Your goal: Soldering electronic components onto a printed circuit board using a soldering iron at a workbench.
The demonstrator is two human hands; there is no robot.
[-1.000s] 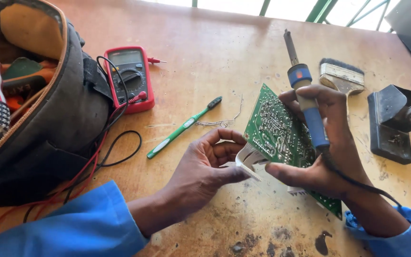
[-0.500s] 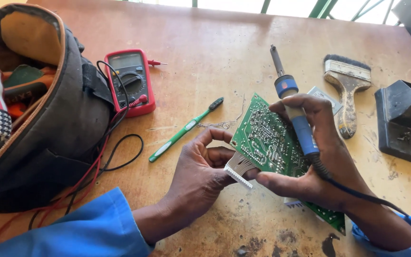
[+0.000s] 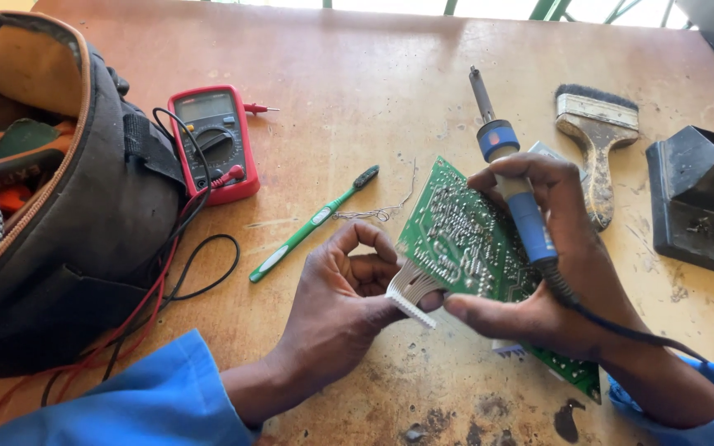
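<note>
**Circuit board and ribbon connector held between two hands**

A green circuit board (image 3: 473, 248), solder side up, lies tilted just below the centre of the desk (image 3: 373, 74). From its 8 o'clock edge a short white ribbon cable with a white connector (image 3: 411, 296) fans out. The left hand (image 3: 345, 301) pinches this connector between thumb and curled fingers. The right hand (image 3: 555, 281), at 3 o'clock of the connector, grips the board's edge with its thumb while its fingers are closed around a blue-handled soldering iron (image 3: 510, 186), whose tip points toward 11 o'clock, clear of the board. The iron's black cord runs over the right wrist. A thin strand of solder wire (image 3: 373, 213) lies at 10 o'clock of the board, touching the head of a green toothbrush (image 3: 311, 225). Farther toward 10 o'clock sits a red multimeter (image 3: 212, 140), its leads trailing beside a black tool bag (image 3: 84, 248). At 2 o'clock lie a worn paintbrush (image 3: 597, 140) and a black stand (image 3: 692, 198).
</note>
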